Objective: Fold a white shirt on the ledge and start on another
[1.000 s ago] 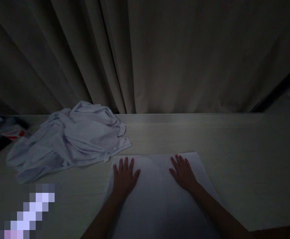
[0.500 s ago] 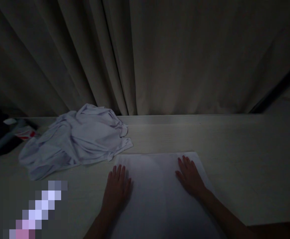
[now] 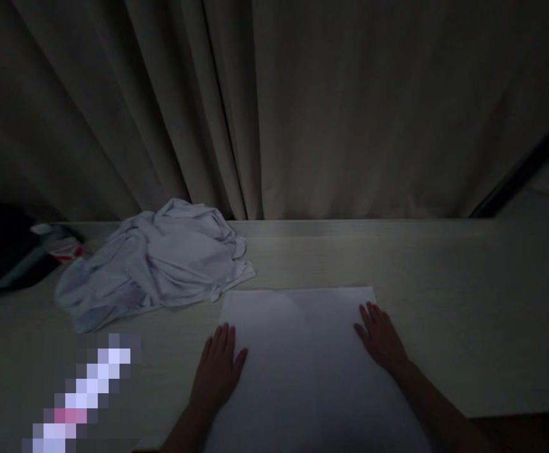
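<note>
A large white sheet [image 3: 297,358], flat and smooth with a faint crease down its middle, lies on the pale tabletop in front of me; whether it is paper or cloth I cannot tell. On its left edge rests my left hand [image 3: 220,362], palm down with the fingers stretched out and the thumb apart. My right hand [image 3: 382,333] lies flat across the right edge, fingers spread. Neither hand holds anything. The sheet's near end runs out of view at the bottom.
A crumpled white cloth [image 3: 175,251] lies beyond the sheet on the left. Behind it are a clear bottle with a red-and-white label [image 3: 66,250] and a dark object [image 3: 5,251]. A pixelated bright patch [image 3: 85,390] covers the lower left. Curtains [image 3: 326,113] hang along the table's back edge.
My right hand has slid outward to the right, toward the sheet's edge. My left hand has moved slightly nearer to me. The view has shifted a little left.
</note>
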Motion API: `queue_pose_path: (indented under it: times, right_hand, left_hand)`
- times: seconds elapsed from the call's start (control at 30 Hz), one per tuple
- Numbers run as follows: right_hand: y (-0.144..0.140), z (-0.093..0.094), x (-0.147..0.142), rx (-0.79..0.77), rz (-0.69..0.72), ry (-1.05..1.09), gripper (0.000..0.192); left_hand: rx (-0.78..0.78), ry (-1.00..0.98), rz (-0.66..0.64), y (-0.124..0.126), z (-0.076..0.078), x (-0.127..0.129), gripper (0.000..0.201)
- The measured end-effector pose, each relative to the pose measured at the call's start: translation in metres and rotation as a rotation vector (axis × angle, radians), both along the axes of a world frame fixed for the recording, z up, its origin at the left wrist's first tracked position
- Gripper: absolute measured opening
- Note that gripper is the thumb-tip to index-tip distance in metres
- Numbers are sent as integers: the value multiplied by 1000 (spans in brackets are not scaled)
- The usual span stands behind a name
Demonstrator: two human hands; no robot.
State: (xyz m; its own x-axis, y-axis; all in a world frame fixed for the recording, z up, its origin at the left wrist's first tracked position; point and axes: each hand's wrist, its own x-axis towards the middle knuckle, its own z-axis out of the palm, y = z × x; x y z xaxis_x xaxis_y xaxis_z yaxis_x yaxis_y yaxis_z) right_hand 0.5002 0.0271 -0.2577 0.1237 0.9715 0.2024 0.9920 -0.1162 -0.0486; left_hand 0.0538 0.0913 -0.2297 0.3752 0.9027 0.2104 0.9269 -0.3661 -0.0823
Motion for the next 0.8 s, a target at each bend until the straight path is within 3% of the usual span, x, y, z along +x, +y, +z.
queue_pose_path:
  times: [0.13,0.27,0.43,0.53,0.63,0.8]
  right_hand:
    - [-4,22,-8,42,39,-11,69]
    - [-43,39,-23,117,86,16,66]
    - [-117,15,-32,80,107,43,63]
    - [-137,-2,-28,44,90,63,63]
    - [-134,-1,-24,23,106,80,62]
    - [-143,21,-30,72,91,128,61]
  left_hand:
    - [66,20,-41,-5,16,4,65]
    - [149,-42,-108,-39,22,-1,66]
    - [72,-27,-49,-88,-3,-28,65]
    - [-52,1,0,-99,-8,-38,66]
    - [-156,11,26,-101,4,-35,65]
    - [-209,-91,72,-110,35,-29,63]
